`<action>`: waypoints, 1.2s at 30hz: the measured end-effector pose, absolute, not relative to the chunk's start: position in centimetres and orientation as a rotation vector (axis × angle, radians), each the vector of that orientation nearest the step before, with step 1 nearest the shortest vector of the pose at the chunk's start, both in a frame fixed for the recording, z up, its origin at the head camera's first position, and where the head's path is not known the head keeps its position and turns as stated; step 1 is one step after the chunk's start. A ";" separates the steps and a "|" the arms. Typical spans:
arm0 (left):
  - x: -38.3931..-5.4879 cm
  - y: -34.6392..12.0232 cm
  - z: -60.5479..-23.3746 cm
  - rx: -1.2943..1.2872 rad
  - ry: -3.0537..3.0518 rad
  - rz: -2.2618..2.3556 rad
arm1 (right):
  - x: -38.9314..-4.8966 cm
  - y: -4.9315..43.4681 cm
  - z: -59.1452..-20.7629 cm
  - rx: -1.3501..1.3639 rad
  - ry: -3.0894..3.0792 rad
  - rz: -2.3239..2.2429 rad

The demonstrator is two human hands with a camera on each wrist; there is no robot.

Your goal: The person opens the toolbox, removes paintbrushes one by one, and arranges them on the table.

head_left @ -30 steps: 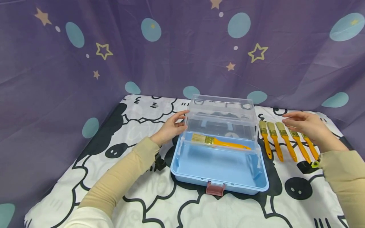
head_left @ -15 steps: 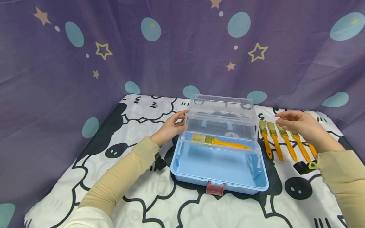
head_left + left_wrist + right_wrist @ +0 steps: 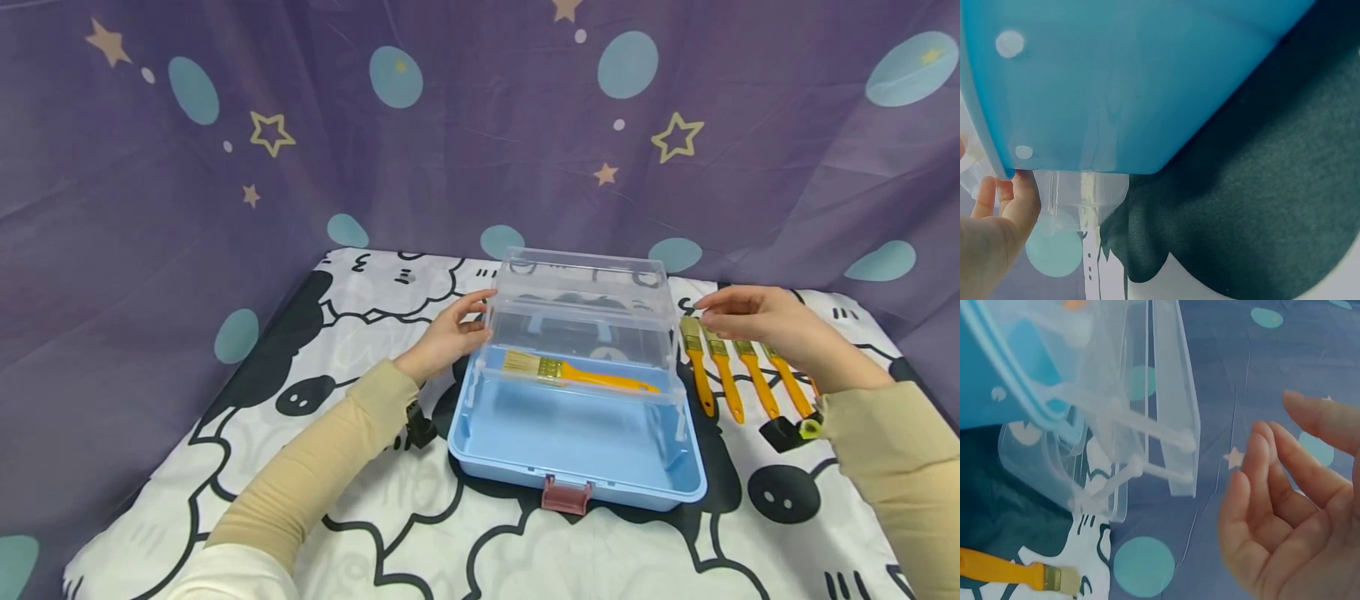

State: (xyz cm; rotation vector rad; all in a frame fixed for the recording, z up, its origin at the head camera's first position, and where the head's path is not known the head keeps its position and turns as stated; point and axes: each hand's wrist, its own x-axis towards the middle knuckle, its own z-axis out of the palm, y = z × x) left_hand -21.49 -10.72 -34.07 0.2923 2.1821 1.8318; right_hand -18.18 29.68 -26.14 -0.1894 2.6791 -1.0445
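My left hand (image 3: 452, 332) rests with its fingertips against the left side of the clear plastic trays (image 3: 517, 317) of a light blue toolbox (image 3: 495, 473). In the left wrist view its fingers (image 3: 1022, 206) touch the box edge and are partly hidden. A paintbrush (image 3: 611, 382) with a yellow-orange handle lies crosswise at the lower clear tray, bristles to the left. My right hand (image 3: 768, 325) hovers with loosely bent fingers and nothing in them, right of the trays and above a row of several similar paintbrushes (image 3: 699, 371). It hides parts of the farther brushes.
The raised trays hang on plastic hinge arms (image 3: 1147, 425) at the box's side. A reddish-brown latch (image 3: 566, 497) sits on the box front. The table bears a black-and-white patterned cloth (image 3: 390, 500). Behind it hangs a purple curtain (image 3: 480, 158) with stars and ovals.
My right hand has moved left across the paintbrush row, toward the toolbox, uncovering and then covering different brushes. My left hand, the box and the brush in it stay where they were.
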 end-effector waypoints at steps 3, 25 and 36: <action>-21.5 -10.7 -34.1 0.288 2.179 1.831 | -18.2 28.8 -25.8 -0.233 2.656 -1.001; -21.5 -10.8 -34.0 0.309 2.155 1.846 | -19.2 22.3 -23.7 -0.661 2.455 -0.846; -21.5 -10.8 -34.0 0.302 2.156 1.843 | -19.8 19.6 -24.2 -0.775 2.340 -0.741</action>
